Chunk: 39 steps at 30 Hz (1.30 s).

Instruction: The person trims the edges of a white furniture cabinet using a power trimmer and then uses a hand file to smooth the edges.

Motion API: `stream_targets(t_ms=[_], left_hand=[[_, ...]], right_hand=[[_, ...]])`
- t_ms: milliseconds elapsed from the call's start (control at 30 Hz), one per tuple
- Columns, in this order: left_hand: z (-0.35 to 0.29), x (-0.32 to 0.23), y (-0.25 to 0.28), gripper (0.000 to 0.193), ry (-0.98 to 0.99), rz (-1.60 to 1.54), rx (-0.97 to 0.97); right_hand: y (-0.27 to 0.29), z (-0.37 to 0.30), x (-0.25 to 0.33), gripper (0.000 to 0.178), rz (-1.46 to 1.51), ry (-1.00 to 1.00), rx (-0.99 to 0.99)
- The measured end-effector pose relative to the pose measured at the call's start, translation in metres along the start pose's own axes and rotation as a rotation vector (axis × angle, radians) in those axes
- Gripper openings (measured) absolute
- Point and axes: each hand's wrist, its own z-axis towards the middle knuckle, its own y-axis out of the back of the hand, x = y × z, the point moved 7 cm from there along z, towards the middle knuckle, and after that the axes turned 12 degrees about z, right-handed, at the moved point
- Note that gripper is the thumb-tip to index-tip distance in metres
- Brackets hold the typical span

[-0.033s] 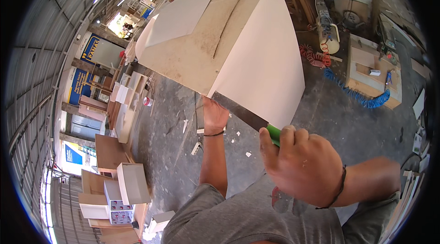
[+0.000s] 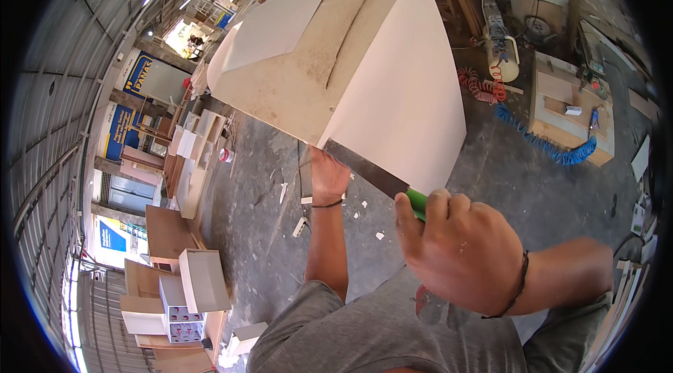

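Note:
A flat dark metal file [image 2: 368, 168] with a green handle [image 2: 417, 203] lies along the near lower edge of a white-faced panel [image 2: 403, 85]. My right hand [image 2: 459, 247] is closed round that handle, and the blade's far end reaches the panel's near corner. At this corner my left hand [image 2: 328, 173] is raised from below. Its fingers are hidden behind the tan board [image 2: 280, 103], so their grip does not show. A pale sheet [image 2: 280, 22] rests on the tan surface, which bears a long dark streak.
An air compressor [image 2: 501, 50] with red and blue coiled hoses stands at the right, near a low wooden box [image 2: 571, 117] bearing tools. Wooden cabinet pieces [image 2: 203, 278] are stacked at the left. White scraps and a power strip [image 2: 300, 226] lie on the grey floor.
My right hand and the file have shifted very slightly left along the edge. My left hand and the panel look the same.

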Motion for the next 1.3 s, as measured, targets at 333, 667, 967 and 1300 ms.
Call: stream_targets(t_ms=[333,667,967,1300], left_hand=[[0.004,-0.006,0.000,0.044,-0.020,-0.078,-0.053],[0.010,-0.018,-0.007,0.063,0.088,-0.129,-0.007],[0.005,-0.017,-0.013,0.068,0.105,-0.144,-0.006],[0.023,-0.013,-0.001,0.053,0.014,-0.123,0.076]], right_hand=[[-0.009,-0.010,-0.015,0.040,0.044,0.024,-0.109],[-0.017,0.045,-0.018,0.030,0.130,0.122,-0.161],[-0.024,0.023,-0.019,0.029,0.134,0.051,-0.105],[-0.012,0.027,-0.007,0.028,0.097,0.131,-0.182]])
